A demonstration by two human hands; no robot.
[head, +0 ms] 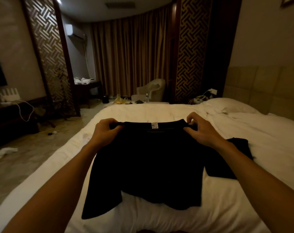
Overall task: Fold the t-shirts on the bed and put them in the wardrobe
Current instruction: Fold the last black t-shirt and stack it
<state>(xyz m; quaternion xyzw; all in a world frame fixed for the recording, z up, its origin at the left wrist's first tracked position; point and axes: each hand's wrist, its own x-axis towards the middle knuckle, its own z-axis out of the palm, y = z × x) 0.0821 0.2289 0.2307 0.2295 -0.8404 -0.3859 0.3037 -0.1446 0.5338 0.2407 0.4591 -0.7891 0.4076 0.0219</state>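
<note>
Over the white bed (176,219), the left hand (107,130) grips one shoulder of a black t-shirt (153,162) and the right hand (201,132) pinches the other, fingers curled on the cloth. Its collar, with a white label (154,126), points away; a sleeve spreads on the sheet. A pillow (230,106) lies far right.

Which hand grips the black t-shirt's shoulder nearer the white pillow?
The right hand; the left hand grips the black t-shirt farther from the white pillow.
</note>
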